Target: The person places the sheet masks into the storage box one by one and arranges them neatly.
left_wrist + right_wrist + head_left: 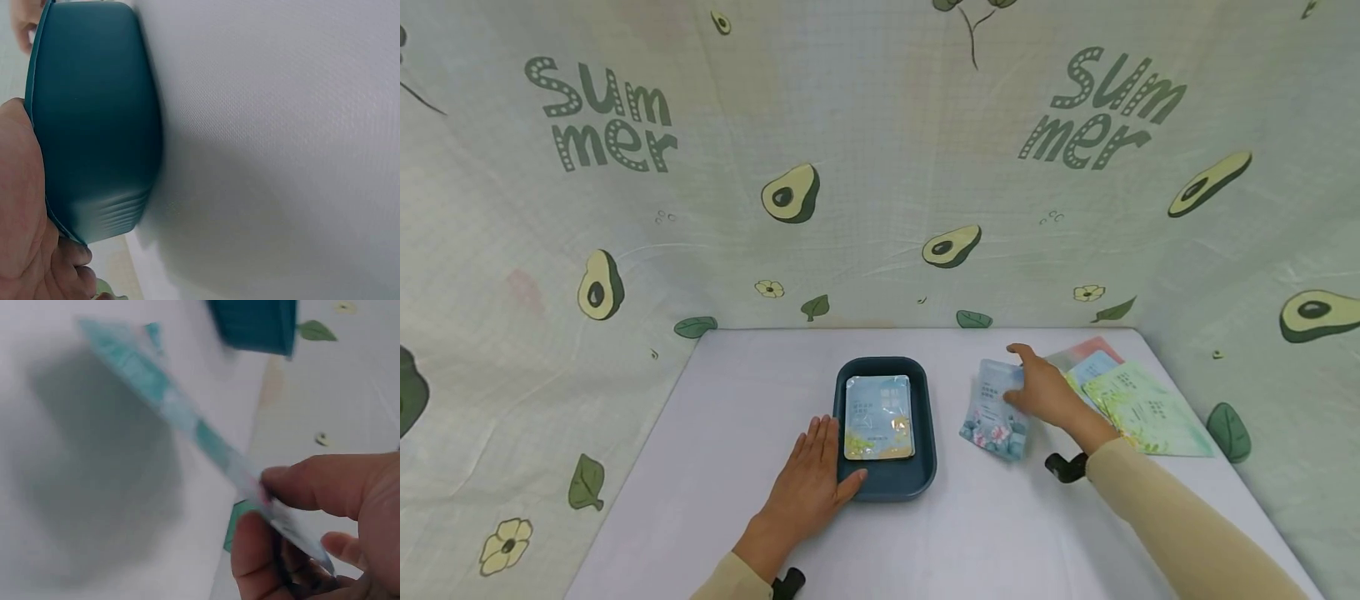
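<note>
My left hand (802, 486) lies along the left rim of a dark teal plastic tray (891, 492), fingers straight and the thumb over the near left corner. In the left wrist view the palm meets the tray rim from outside. Inside the tray lies a light blue, flat printed packet (878, 417) with yellow flowers along its lower edge. To the right of the tray, my right hand (1047, 390) pinches a blue packet with pink flowers (996, 408) by its edge. The right wrist view shows this packet (187, 415) edge-on, tilted above the white table, its shadow below it.
Several flat packets overlap at the table's right side, with a green one (1146, 408) on top, a blue one (1093, 367) and a reddish one (1097, 343) behind. A cloth printed with avocados (951, 247) hangs behind the white table (730, 400).
</note>
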The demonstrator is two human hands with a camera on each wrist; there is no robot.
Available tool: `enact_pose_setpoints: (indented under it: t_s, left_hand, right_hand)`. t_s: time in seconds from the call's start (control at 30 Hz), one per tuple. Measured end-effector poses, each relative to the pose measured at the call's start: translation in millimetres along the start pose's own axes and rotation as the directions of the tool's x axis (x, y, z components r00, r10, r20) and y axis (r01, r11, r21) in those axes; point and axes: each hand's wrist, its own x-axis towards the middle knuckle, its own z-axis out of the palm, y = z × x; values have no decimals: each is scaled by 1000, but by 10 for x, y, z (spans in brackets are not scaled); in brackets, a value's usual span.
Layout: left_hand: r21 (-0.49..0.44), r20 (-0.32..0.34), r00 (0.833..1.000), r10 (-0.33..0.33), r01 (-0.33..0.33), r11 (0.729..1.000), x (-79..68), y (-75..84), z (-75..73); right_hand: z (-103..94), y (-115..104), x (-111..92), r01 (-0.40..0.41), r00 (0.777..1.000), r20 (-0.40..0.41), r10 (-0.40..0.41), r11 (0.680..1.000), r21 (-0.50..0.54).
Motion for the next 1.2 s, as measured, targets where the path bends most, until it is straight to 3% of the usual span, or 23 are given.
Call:
enact_pose_setpoints:
  t_s: [0.1, 0.2, 0.47, 0.6, 0.7, 0.77, 0.87, 0.93, 1.2]
  left_hand:
    - [6, 6, 1000, 1, -1, 1000, 4, -5, -1]
    - [-3, 10, 1000, 0, 0, 1000, 10, 1, -5]
    - [-17, 9, 1000, 1, 0, 1000, 5, 10, -12]
    - [-27, 9, 1000, -1, 2, 1000, 4, 7, -4]
    - [-17, 16, 1000, -7, 7, 1000, 3, 5, -4]
    - [-22, 9, 1000, -2, 2, 1000, -2, 8, -8]
    - [-14, 17, 1000, -5, 6, 1000, -3, 7, -11]
    - [-17, 13, 1000, -6, 6, 1000, -6, 7, -12]
    - [-22, 10, 1000, 1, -1, 1000, 0, -7, -1]
  right_hand:
    - [-34, -14, -4, -22, 1000, 9, 22, 997, 74]
    - [3, 16, -19, -19, 998, -54, 25, 994, 107]
    - [293, 149, -25, 99, 959, -270, -88, 995, 29]
    - [371, 163, 13, 71, 949, -310, -48, 995, 64]
    - [377, 165, 50, 0, 959, -278, 45, 987, 162]
    - [371, 174, 73, -35, 977, -197, 84, 970, 240]
    - [380, 195, 101, -60, 994, -68, 83, 954, 294]
    - [402, 210, 114, -46, 998, -27, 56, 956, 288]
    - [499, 234, 104, -16, 993, -110, 45, 969, 248]
